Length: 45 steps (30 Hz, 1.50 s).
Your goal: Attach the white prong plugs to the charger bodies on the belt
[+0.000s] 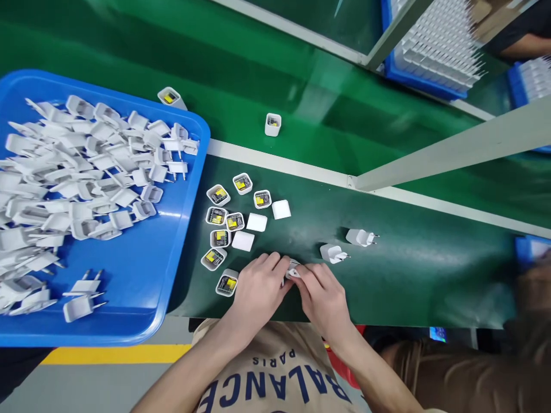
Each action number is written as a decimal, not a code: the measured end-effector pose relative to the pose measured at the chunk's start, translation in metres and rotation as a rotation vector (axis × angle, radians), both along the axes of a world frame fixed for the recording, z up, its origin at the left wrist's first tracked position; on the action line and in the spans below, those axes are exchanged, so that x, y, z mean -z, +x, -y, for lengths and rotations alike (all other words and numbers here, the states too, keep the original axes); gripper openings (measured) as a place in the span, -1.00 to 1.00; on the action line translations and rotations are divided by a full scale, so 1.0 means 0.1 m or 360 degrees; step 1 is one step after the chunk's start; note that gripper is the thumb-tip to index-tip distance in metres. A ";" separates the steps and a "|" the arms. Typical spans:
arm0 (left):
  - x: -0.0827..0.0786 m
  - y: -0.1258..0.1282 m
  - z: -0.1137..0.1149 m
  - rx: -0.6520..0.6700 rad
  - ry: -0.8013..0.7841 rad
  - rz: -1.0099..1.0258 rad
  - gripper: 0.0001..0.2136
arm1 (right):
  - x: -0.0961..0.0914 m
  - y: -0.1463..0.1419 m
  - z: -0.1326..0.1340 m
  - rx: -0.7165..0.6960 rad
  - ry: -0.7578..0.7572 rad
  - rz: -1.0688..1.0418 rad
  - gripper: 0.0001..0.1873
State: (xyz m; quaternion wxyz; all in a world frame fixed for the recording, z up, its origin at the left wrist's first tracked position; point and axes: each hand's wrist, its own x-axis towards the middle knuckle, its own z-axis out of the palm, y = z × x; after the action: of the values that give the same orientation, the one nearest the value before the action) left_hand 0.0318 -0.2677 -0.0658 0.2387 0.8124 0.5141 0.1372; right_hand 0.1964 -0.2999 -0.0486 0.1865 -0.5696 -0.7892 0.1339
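Note:
My left hand (261,285) and my right hand (322,289) meet near the table's front edge, fingers closed on one white charger (293,269), which they largely cover. Left of my hands stand several open white charger housings (218,195) with yellow and black parts inside. Among them, white blocks (243,241) show only a plain face. Two white plug chargers (361,237) with prongs lie beyond my right hand, pointing right.
On the left a blue tray (181,229) holds many white plug covers (103,166). Two more housings (272,124) stand past the white rail (275,164). A slanted metal post (451,146) rises at right. Filled blue trays (424,83) sit at the back; a blurred person (456,367) is at right.

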 end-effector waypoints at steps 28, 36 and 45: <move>-0.28 -0.55 0.10 -0.0397 0.0126 0.0660 -0.78 | -0.32 -0.22 -1.23 -0.0347 -0.0296 0.0883 -0.49; -0.21 -0.46 0.11 -0.0368 0.0172 0.0491 -0.78 | -0.40 -0.09 -1.33 -0.0659 -0.0979 0.0483 -0.83; 0.01 0.09 -0.01 -0.0299 0.0156 -0.0268 -0.54 | -0.52 0.46 -2.30 -0.0107 -0.0514 0.0543 -0.55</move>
State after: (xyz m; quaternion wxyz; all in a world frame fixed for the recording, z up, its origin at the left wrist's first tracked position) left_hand 0.0406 -0.2669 -0.0665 0.1408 0.7800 0.5987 0.1154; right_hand 0.2424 -0.0703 0.0030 -0.0476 -0.5798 -0.7961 0.1665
